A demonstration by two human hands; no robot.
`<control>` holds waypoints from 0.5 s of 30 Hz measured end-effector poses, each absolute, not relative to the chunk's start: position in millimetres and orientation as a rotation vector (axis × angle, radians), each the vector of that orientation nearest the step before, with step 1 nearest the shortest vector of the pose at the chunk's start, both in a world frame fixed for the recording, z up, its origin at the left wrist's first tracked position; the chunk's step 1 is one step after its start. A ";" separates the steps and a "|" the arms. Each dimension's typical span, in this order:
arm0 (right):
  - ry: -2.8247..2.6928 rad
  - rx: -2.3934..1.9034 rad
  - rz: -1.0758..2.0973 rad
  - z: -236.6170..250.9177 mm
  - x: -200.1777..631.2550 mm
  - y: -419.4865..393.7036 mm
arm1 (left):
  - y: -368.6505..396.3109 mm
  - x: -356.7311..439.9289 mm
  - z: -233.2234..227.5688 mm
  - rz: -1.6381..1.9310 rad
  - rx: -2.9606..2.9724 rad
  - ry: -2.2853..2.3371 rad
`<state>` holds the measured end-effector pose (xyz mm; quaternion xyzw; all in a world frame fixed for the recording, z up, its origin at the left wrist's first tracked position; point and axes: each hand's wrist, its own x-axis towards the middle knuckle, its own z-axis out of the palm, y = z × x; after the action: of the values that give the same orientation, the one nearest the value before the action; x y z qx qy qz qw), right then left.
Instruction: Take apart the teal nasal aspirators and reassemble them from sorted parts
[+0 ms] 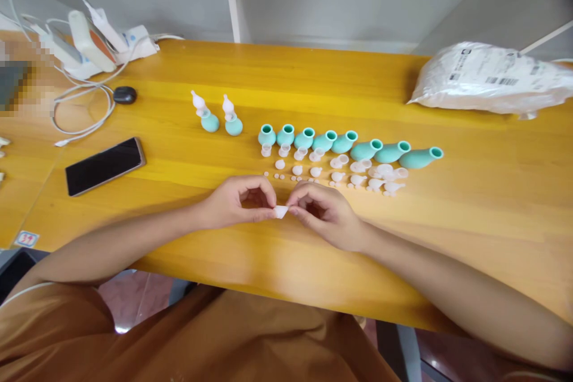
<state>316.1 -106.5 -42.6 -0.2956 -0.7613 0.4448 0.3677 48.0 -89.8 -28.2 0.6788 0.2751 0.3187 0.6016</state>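
Near the front of the table, my left hand [250, 202] pinches a small white cone-shaped piece [280, 212] between thumb and fingertips. My right hand [322, 212] is closed at the piece's right end, thumb against forefinger; whether a tiny part sits in that pinch is too small to tell. Just beyond my hands lies a row of small white rounded tips [316, 172] with tiny discs beside them. Behind those come clear cup-like connectors [300, 154], then a row of teal rubber bulbs [344, 142] with open necks. Two joined bulb-and-tip pieces [233, 125] are farther left.
A black phone [105, 166] lies at the left. Behind it are a coiled white cable [85, 130], a small black object [124, 94] and white devices [92, 42]. A filled plastic bag [487, 80] rests at the back right, before a grey partition [322, 0].
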 end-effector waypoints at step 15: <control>-1.968 -0.752 1.131 -41.1 316.2 -106.9 | -87.5 47.7 -30.2 0.743 1.596 0.601</control>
<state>316.2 -106.9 -41.1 -0.2926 -0.7657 0.4400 0.3667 47.7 -87.5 -30.2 0.6877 0.2592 0.3200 0.5979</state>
